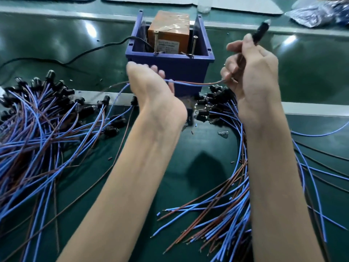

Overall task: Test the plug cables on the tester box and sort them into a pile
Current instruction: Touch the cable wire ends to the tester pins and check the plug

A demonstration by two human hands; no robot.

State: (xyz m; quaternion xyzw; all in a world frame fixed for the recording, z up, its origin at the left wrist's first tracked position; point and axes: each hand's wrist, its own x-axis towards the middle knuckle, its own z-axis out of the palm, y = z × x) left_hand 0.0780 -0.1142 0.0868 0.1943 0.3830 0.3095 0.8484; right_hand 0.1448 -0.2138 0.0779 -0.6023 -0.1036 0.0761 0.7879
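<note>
Green matting covered the tabletop (196, 148), and a metal strip (311, 108) was seen running across it from left to right. Behind that strip, near the middle of the far edge, a blue bin (185, 69) was set, and the orange tester box (168, 33) was housed inside it. Two long screws (156, 42) were stood upright at the bin's near wall. A black lead (85, 52) was trailed from the bin toward the left edge.

One plug cable (194, 84) was held in the air in front of the bin, stretched between both hands. Its blue and brown wires were pinched by the curled fingers of the left hand (149, 82), with the loose ends left hanging down to the left. The right hand (253, 72) was closed round the cable's other end, thumb laid along it, so that the black plug (259, 32) was raised above the fingers, tilted up and away, to the right of the bin.

A left pile (47, 125) of similar cables was spread along the left edge, plugs turned toward the strip. A right pile (226, 205) was fanned out under the right forearm, toward the near right corner. A plastic bag (317, 14) was seen at the far right corner.
</note>
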